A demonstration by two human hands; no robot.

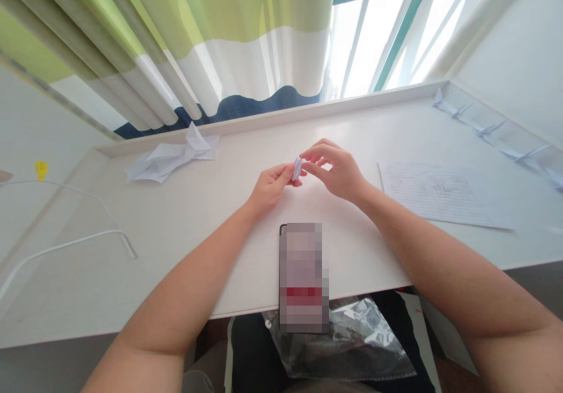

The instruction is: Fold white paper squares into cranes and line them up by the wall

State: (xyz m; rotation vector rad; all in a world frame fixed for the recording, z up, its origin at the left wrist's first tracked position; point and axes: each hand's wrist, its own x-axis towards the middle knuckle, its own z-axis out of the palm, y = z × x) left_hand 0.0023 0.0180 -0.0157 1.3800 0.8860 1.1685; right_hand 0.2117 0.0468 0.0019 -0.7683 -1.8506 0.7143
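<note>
A small folded white paper piece (297, 168) sits between my two hands above the middle of the white desk (185, 217). My left hand (271, 186) pinches its left side with thumb and fingers closed. My right hand (336, 170) holds the right side, thumb and forefinger pressed on the paper, the other fingers curled above. Both forearms reach in from the bottom of the view. A phone (303, 275) lies flat on the desk's front edge, just below my hands.
Crumpled white paper (169, 157) lies at the back left of the desk. A written sheet (440, 193) lies to the right. Several small folded paper shapes (488, 128) line the right ledge. A white cable (79, 240) runs along the left. A curtain (197, 47) hangs behind.
</note>
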